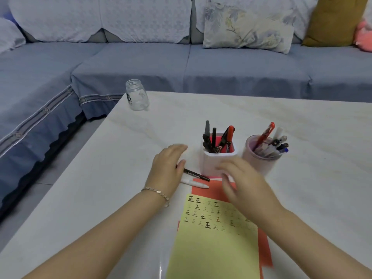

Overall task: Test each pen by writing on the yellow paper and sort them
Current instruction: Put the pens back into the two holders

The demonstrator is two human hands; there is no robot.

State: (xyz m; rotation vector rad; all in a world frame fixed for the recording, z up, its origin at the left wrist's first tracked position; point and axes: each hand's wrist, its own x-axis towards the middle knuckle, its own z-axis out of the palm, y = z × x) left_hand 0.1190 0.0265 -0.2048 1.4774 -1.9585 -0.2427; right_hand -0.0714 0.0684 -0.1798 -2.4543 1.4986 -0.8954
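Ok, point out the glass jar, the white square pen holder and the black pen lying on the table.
glass jar (137, 96): head view, middle of its clear body.
white square pen holder (209, 163): head view, its front wall.
black pen (196, 174): head view, middle of its barrel.

Two pen holders (218, 160), two loose pens (196, 175), one jar (137, 95), two hands (168, 168).

A blue-grey corner sofa (181, 63) is wrapping around the far and left sides of the pale marbled worktop (302, 121), white lace covers (100, 17) draping over its backrest. A floral cushion (247, 27), a mustard cushion (334, 21) and something pink (365, 35) are sitting at its right end, while grey floor tiles (60, 158) are showing on the left.
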